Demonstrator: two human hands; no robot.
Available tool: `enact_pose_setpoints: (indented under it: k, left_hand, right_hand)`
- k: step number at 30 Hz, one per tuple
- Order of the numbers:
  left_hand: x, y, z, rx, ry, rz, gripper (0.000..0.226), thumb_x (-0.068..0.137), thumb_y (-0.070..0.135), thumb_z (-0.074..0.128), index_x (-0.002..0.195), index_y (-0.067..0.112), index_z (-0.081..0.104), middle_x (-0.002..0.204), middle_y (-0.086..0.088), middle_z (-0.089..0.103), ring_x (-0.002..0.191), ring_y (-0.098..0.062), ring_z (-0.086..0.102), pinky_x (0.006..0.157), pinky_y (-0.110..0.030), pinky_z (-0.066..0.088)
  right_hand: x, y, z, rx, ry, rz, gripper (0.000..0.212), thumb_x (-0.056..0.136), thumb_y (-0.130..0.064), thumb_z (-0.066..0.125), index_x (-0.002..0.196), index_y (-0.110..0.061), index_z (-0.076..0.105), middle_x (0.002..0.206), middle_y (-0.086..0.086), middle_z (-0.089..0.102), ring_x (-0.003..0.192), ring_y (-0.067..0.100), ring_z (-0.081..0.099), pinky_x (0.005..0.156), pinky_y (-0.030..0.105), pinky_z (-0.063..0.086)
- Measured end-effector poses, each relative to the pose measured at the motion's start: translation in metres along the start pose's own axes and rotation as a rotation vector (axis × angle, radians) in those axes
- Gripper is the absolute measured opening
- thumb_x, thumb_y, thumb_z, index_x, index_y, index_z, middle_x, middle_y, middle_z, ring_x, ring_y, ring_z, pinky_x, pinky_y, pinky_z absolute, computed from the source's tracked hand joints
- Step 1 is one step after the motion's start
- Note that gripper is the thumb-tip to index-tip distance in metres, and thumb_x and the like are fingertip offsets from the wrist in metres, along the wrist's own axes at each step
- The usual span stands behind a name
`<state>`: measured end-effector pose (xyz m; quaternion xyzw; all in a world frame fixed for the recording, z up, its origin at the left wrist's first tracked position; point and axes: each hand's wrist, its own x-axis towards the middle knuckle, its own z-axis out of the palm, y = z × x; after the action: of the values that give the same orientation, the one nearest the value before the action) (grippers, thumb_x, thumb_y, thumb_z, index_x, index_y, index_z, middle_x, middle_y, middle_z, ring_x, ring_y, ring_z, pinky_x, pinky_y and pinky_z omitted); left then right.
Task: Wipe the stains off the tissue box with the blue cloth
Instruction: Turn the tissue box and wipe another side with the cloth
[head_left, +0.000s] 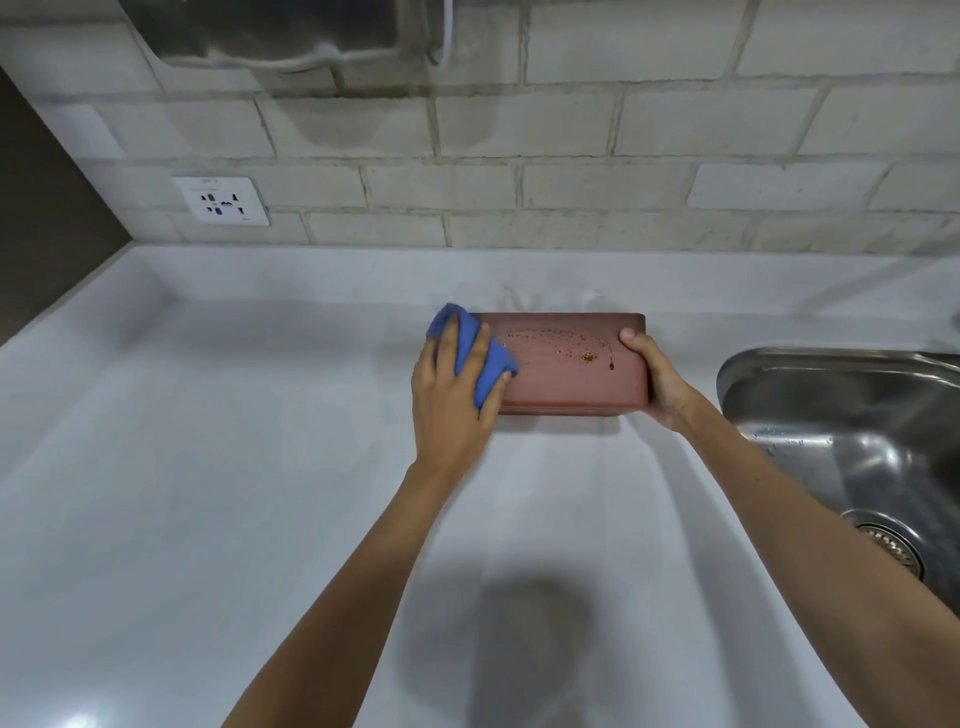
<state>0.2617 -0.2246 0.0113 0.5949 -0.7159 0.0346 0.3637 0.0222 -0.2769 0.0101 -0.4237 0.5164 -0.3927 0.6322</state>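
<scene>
Two bare forearms reach over the white table (208, 467); the left hand (452, 400) presses a bunched blue cloth (470, 353) onto the reddish-brown rectangular tissue box (571, 374) at its 9 o'clock end, and the right hand (657, 379) grips its 3 o'clock end, with brown stains (587, 356) between them.

Head view, looking down, countertop (208, 467) near

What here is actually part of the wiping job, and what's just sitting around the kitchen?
Part of the job:
- blue cloth, gripped in the left hand
- tissue box, steadied by the right hand
- stains on the box top

Just there:
- sink
- wall socket
- counter
</scene>
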Motion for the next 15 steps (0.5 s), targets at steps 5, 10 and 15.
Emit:
enact_pose_setpoints:
  k: [5, 10, 15]
  left_hand:
    - [-0.019, -0.016, -0.009, 0.023, -0.027, 0.058, 0.049, 0.088, 0.031, 0.052, 0.13, 0.006, 0.055, 0.138, -0.024, 0.05, 0.119, -0.044, 0.052, 0.101, -0.049, 0.041]
    - [0.024, 0.006, -0.002, 0.051, -0.011, 0.0, 0.049, 0.087, 0.027, 0.059, 0.133, 0.009, 0.053, 0.141, -0.022, 0.047, 0.126, -0.043, 0.045, 0.106, -0.051, 0.038]
    - [-0.014, -0.007, -0.005, 0.167, -0.054, 0.264, 0.048, 0.084, 0.033, 0.057, 0.125, 0.008, 0.062, 0.133, -0.022, 0.056, 0.121, -0.044, 0.053, 0.099, -0.055, 0.044]
  right_hand:
    - [-0.003, 0.0, 0.0, -0.01, -0.001, 0.0, 0.07, 0.053, -0.063, 0.059, 0.113, -0.027, 0.061, 0.107, -0.001, 0.069, 0.097, 0.016, 0.063, 0.086, 0.035, 0.05]
    - [-0.002, 0.001, 0.001, -0.012, 0.016, 0.021, 0.072, 0.062, -0.06, 0.057, 0.123, -0.022, 0.055, 0.123, 0.008, 0.06, 0.111, 0.023, 0.055, 0.103, 0.044, 0.041]
    - [0.002, 0.002, -0.001, -0.005, 0.008, 0.018, 0.068, 0.071, -0.056, 0.05, 0.128, -0.019, 0.054, 0.124, 0.008, 0.06, 0.112, 0.023, 0.055, 0.104, 0.044, 0.04]
